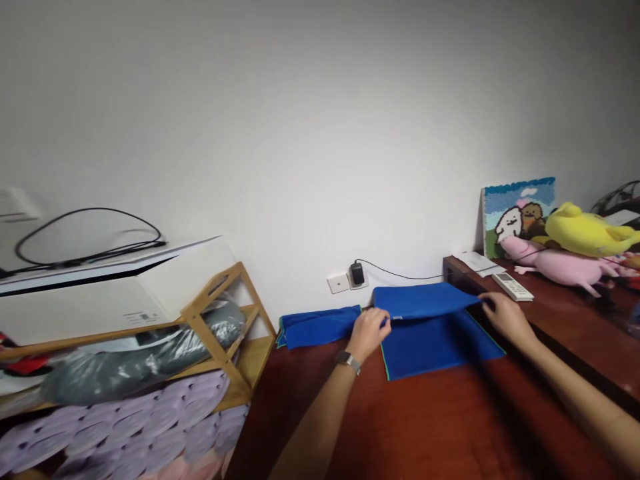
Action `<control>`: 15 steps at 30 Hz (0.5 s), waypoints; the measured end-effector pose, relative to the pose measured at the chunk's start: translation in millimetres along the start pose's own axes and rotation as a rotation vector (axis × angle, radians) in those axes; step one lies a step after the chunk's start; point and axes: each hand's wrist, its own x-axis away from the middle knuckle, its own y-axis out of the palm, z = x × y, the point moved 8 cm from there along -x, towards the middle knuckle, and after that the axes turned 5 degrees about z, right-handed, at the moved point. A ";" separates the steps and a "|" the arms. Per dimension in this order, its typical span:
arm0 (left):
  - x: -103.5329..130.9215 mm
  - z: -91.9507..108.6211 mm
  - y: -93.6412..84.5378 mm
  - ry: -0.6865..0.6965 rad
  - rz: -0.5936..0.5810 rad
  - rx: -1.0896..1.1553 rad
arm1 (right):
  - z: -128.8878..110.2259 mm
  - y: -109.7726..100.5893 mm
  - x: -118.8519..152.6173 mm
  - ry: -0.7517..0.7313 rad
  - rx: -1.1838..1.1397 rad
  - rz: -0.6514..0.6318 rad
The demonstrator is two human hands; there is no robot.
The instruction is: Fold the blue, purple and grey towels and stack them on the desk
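Note:
A blue cloth with green edging lies on the dark red wooden table, its far part lifted and folded over toward me. My left hand, with a watch on the wrist, pinches the near left corner of the raised layer by a small white label. At the opposite corner, my right hand grips the same layer between thumb and fingers. The raised layer hangs above the lower one, and a shadow falls across it. Left of my left hand, a folded blue cloth rests against the wall.
A wooden shelf with a white box and plastic-wrapped items stands left. A black plug sits in the wall socket. On the right-hand surface are a remote control, a pink plush toy, a yellow plush toy and a dog picture.

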 end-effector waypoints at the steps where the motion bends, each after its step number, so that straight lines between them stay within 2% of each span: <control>1: 13.9 4.4 24.7 0.013 -0.040 -0.010 | 16.9 16.3 18.2 0.036 0.026 -0.036; 3: 42.2 15.8 68.1 0.031 -0.104 -0.010 | 48.1 46.8 56.1 0.106 0.084 -0.129; 5: 68.1 27.9 100.6 0.035 -0.151 -0.003 | 73.7 72.2 92.1 0.163 0.144 -0.244; 6: 79.0 32.4 111.5 0.020 -0.162 -0.002 | 83.5 81.7 107.5 0.179 0.167 -0.291; 8: 96.9 37.0 122.2 -0.039 -0.155 0.017 | 95.1 92.8 130.6 0.164 0.192 -0.331; 10: 112.8 36.6 119.5 -0.087 -0.137 0.069 | 97.7 95.7 143.8 0.088 0.204 -0.306; 12: 132.7 28.6 105.2 -0.094 -0.142 0.119 | 96.5 94.7 151.6 0.001 0.251 -0.270; 13: 145.9 19.2 93.1 -0.095 -0.149 0.123 | 96.1 93.4 154.2 -0.022 0.296 -0.253; 15: 180.4 -14.1 59.0 -0.128 -0.152 0.072 | 91.8 89.3 156.1 -0.031 0.400 -0.209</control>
